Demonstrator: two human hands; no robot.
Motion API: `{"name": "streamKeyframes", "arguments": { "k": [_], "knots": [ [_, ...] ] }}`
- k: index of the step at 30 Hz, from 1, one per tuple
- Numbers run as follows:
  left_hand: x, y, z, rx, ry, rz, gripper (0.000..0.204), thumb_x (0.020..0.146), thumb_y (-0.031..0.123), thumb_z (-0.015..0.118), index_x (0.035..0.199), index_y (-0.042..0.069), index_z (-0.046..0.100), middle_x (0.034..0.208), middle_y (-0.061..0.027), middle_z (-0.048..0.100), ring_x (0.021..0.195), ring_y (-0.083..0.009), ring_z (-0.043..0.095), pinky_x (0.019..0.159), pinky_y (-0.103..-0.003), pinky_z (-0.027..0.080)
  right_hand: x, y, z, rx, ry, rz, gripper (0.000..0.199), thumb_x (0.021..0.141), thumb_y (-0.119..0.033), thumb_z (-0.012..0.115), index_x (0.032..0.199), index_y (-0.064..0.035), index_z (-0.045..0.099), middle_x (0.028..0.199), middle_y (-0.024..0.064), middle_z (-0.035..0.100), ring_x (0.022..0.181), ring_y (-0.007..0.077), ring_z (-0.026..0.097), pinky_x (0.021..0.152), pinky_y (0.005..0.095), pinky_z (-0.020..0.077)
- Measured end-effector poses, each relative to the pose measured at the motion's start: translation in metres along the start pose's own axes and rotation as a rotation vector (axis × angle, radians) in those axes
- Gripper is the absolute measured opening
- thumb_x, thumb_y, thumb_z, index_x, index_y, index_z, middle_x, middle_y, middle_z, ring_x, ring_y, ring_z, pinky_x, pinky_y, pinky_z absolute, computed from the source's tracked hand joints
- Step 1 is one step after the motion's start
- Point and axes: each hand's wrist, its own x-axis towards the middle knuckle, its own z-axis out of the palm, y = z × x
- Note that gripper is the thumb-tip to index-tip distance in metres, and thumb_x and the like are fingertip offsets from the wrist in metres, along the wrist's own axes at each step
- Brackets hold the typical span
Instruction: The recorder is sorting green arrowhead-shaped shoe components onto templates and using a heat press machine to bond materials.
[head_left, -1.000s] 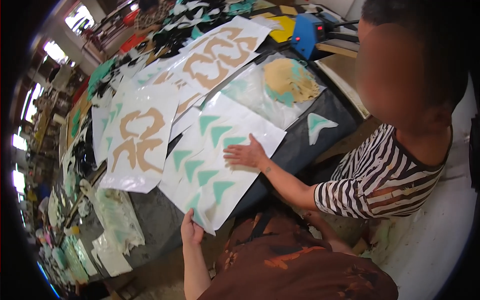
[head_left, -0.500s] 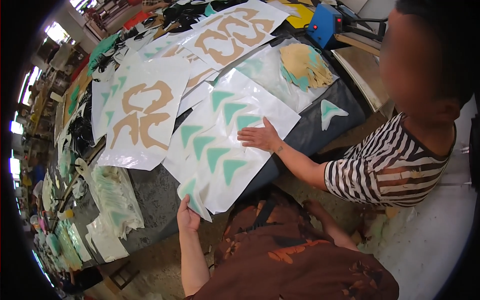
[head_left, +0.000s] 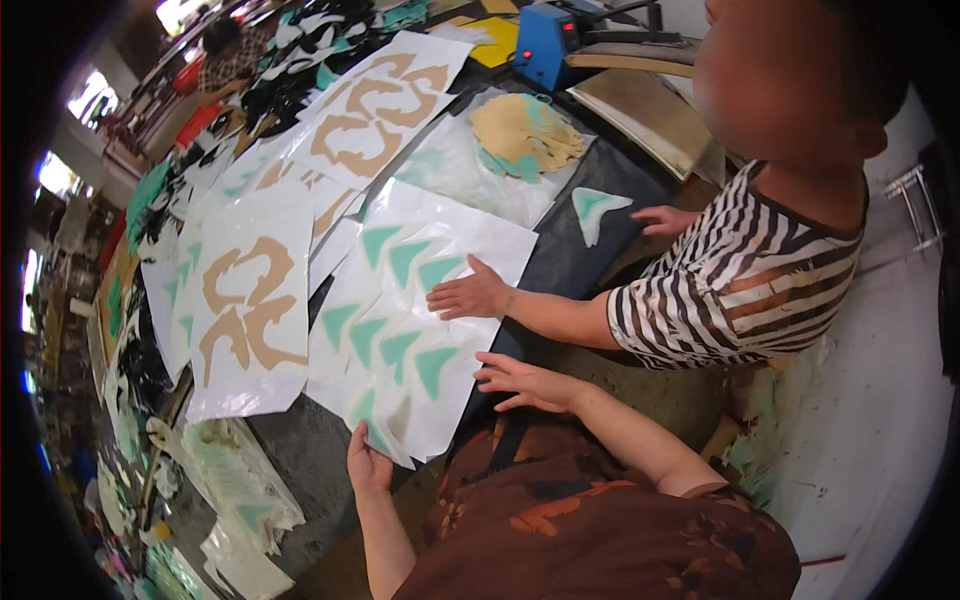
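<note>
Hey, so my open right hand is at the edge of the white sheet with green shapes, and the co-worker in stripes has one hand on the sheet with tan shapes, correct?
Not quite: the head view shows the co-worker's hand on the white sheet with green shapes. Your open right hand is indeed at that sheet's edge.

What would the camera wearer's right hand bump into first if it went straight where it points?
Probably the white sheet, its edge close by the right hand, then a green piece. The hand's height is unclear, so it might pass above them.
</note>
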Motion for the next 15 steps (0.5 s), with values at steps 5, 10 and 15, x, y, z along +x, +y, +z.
{"name": "streamKeyframes", "arguments": {
  "k": [5, 10, 15],
  "knots": [
    [-0.004, 0.008, -0.012, -0.022, -0.06, -0.032, 0.041, 0.097, 0.017, 0.052, 0.133, -0.003, 0.048, 0.132, -0.0133, 0.057, 0.122, -0.0281, 0.055, 0.106, -0.044, 0.042, 0.013, -0.039, 0.026, 0.584, -0.23, -0.127, 0.081, 0.093, -0.052, 0.058, 0.155, -0.0245, 0.014, 0.157, 0.0066, 0.021, 0.142, 0.0225, 0.029, 0.105, 0.0552, 0.0376],
    [-0.005, 0.012, -0.01, 0.04, -0.002, 0.002, 0.041, 0.097, 0.02, 0.052, 0.131, -0.002, 0.049, 0.13, -0.0132, 0.058, 0.118, -0.0278, 0.056, 0.101, -0.044, 0.047, 0.009, -0.062, 0.033, 0.627, -0.524, -0.315, 0.082, 0.092, -0.052, 0.056, 0.155, -0.0155, 0.016, 0.157, 0.0119, 0.026, 0.146, 0.0264, 0.024, 0.113, 0.052, 0.0291],
    [-0.009, 0.005, 0.001, 0.006, 0.105, 0.023, 0.031, 0.094, 0.02, 0.058, 0.12, 0.003, 0.057, 0.111, -0.01, 0.066, 0.093, -0.0252, 0.065, 0.079, -0.04, 0.055, -0.001, -0.057, 0.019, 0.252, -0.421, 0.026, 0.065, 0.098, -0.036, 0.054, 0.151, -0.009, 0.028, 0.144, 0.0104, 0.046, 0.134, 0.0217, 0.044, 0.11, 0.0378, 0.0346]
  ]
}}
